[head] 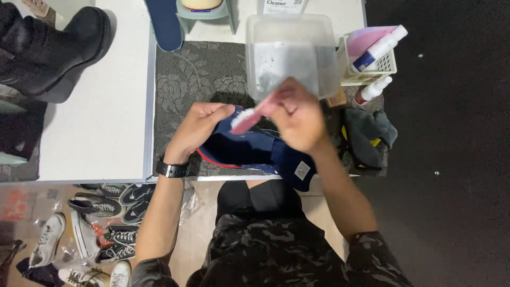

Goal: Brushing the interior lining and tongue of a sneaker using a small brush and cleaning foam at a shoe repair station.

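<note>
Looking down from head height, we see our left hand [197,127] clamped around a navy blue shoe [249,151] with a red-edged sole, holding it just above the near edge of a dark, leaf-patterned mat [196,74] on the white counter [101,122]. Our right hand [297,114] is closed around a pink-handled brush [249,114], its white bristles touching the shoe's upper near the left fingers. We judge a few risks here: the shoe hangs partly past the counter edge, so a loosened grip could drop it toward the floor [202,234]; a hard stroke could flick wet foam onto our camouflage clothing; and the brush could scrape the left fingers, which sit close to the bristles. Just behind the hands stands a translucent plastic tub [292,53], boxy with rounded corners, which an elbow jolt might tip. To its right, a small white basket [372,64] holds a spray bottle [380,48], and a soft grey cloth [369,133] lies crumpled on the mat. A chunky black boot [50,50], matte and thick-soled, rests at the far left. Below the counter, several laced sneakers [101,223] lie scattered on the floor.
</note>
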